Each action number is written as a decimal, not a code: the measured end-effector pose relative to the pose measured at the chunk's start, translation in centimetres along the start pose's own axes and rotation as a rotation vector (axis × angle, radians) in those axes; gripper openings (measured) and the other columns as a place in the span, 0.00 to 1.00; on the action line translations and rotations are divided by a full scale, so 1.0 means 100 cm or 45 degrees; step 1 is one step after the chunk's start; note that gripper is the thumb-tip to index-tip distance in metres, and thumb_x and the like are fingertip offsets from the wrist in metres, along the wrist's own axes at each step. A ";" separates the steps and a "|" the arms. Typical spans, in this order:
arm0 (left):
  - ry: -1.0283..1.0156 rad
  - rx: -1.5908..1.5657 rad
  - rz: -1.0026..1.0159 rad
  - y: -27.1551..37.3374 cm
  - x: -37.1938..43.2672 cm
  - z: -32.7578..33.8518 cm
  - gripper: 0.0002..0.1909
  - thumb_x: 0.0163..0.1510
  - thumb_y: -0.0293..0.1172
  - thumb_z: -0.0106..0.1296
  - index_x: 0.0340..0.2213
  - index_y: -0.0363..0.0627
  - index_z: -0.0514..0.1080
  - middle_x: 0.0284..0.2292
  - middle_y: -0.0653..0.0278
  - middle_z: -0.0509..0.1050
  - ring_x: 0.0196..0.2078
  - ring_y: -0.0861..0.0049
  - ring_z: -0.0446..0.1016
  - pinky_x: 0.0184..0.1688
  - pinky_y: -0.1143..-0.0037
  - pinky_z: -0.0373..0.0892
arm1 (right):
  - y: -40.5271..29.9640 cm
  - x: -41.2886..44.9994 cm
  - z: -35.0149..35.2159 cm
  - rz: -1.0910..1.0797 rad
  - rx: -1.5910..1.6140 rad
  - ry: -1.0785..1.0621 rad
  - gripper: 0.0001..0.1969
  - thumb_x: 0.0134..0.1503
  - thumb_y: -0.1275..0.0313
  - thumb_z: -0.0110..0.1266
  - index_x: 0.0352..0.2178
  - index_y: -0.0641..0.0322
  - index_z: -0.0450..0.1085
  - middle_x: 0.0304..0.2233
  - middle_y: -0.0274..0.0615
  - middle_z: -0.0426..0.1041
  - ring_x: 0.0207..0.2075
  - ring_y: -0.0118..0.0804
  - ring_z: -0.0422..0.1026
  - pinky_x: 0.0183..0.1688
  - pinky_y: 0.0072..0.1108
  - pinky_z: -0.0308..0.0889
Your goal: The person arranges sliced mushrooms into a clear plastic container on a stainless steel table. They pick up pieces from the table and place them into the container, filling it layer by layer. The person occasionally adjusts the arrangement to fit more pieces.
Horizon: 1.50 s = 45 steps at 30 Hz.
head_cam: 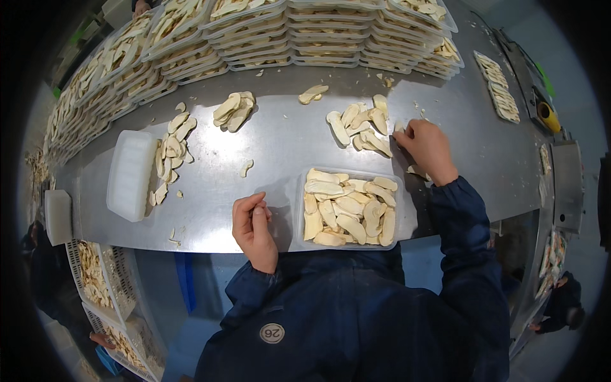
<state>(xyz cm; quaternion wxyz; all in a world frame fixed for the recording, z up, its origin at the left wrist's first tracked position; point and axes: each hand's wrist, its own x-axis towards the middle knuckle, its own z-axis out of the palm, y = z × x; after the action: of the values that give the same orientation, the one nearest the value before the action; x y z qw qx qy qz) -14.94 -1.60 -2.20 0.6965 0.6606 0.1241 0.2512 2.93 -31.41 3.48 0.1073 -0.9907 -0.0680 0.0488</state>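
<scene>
A clear plastic tray (397, 210) full of pale sliced mushrooms (350, 205) sits at the near edge of a steel table (210, 176). Right of and beyond it, my right hand (426, 147) reaches down with its fingertips on a pale slice (399, 126), partly hidden by the fingers. Another slice (418, 172) lies under the wrist. A loose pile of slices (361, 125) is just left of that hand. My left hand (254, 229) hovers left of the tray, fingers curled loosely; whether anything is between them cannot be told.
Stacked filled trays (329, 36) line the far side and left. A stack of empty trays (129, 175) stands at left beside a slice pile (173, 150); another pile (235, 111) lies beyond. White crates (117, 277) hold slices below left. Other people are at both sides and far left.
</scene>
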 end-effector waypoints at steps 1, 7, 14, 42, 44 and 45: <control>0.007 0.001 -0.005 -0.001 0.000 -0.001 0.11 0.60 0.20 0.42 0.41 0.36 0.72 0.32 0.67 0.67 0.29 0.85 0.63 0.31 0.83 0.62 | -0.005 0.001 -0.003 0.105 -0.054 -0.104 0.16 0.51 0.59 0.57 0.25 0.64 0.75 0.25 0.48 0.75 0.28 0.52 0.73 0.31 0.35 0.68; -0.009 0.000 -0.009 -0.002 -0.001 0.000 0.11 0.60 0.20 0.42 0.41 0.36 0.72 0.32 0.67 0.68 0.29 0.85 0.64 0.32 0.84 0.62 | 0.022 -0.001 -0.004 -0.365 0.192 0.159 0.07 0.54 0.72 0.53 0.32 0.63 0.74 0.29 0.46 0.73 0.31 0.48 0.72 0.33 0.31 0.67; -0.023 0.005 -0.068 0.003 -0.001 0.000 0.11 0.60 0.19 0.42 0.41 0.36 0.72 0.33 0.66 0.67 0.31 0.84 0.65 0.35 0.83 0.63 | 0.029 -0.011 -0.002 -0.492 0.322 -0.068 0.06 0.50 0.78 0.53 0.32 0.67 0.68 0.30 0.44 0.68 0.31 0.44 0.69 0.36 0.28 0.65; -0.299 0.318 0.086 0.014 0.006 0.011 0.15 0.54 0.18 0.46 0.43 0.39 0.75 0.36 0.62 0.71 0.29 0.81 0.68 0.30 0.81 0.66 | -0.102 -0.082 0.015 -0.686 0.360 0.176 0.11 0.48 0.77 0.59 0.34 0.65 0.67 0.31 0.48 0.69 0.33 0.51 0.70 0.35 0.33 0.66; -0.288 0.330 0.095 0.013 0.005 0.010 0.15 0.54 0.18 0.46 0.43 0.39 0.75 0.36 0.62 0.71 0.29 0.82 0.68 0.29 0.81 0.65 | -0.082 -0.063 0.003 -0.518 0.305 0.288 0.11 0.48 0.75 0.60 0.33 0.64 0.68 0.31 0.47 0.69 0.33 0.50 0.70 0.34 0.32 0.66; -0.298 0.333 0.096 0.013 0.005 0.010 0.15 0.54 0.18 0.46 0.43 0.39 0.75 0.36 0.62 0.71 0.29 0.82 0.68 0.29 0.81 0.65 | -0.066 -0.052 0.002 -0.449 0.262 0.338 0.09 0.49 0.75 0.60 0.33 0.63 0.69 0.31 0.47 0.70 0.33 0.50 0.70 0.35 0.33 0.67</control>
<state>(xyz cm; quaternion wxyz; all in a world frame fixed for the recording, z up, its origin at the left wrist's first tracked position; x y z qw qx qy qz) -14.20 -2.22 -0.73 0.6044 0.7744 0.0491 0.1802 -3.05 -25.73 5.19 0.2225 -0.9451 -0.2197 -0.0948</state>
